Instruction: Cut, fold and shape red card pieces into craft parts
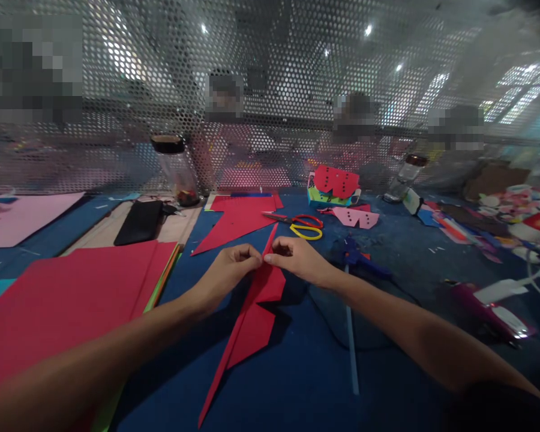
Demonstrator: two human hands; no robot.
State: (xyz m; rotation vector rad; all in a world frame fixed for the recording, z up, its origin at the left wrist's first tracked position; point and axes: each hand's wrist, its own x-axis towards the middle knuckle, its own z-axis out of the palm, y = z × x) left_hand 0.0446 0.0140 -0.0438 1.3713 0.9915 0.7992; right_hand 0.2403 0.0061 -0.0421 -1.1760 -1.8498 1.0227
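Note:
A folded red paper cutout [254, 324] with a notched edge slants up from the blue tabletop, its long fold running toward the lower left. My left hand [238, 264] pinches it near its upper end, fingers curled. Right beside it, my right hand [294, 258] grips the same edge between thumb and finger. Just beyond my hands lie scissors [303, 225] with one red and one yellow handle loop. Behind them rests a larger piece of red paper [238, 222] with an angled cut edge.
Red sheets [72, 300] are stacked at the left beside a black phone-like object [139, 222]. At the right lie a blue glue gun [364, 259] with a long glue stick [351, 336] and a purple device [490, 312]. Glass bottles [175, 171] stand before a perforated metal screen [279, 90]; people are behind it.

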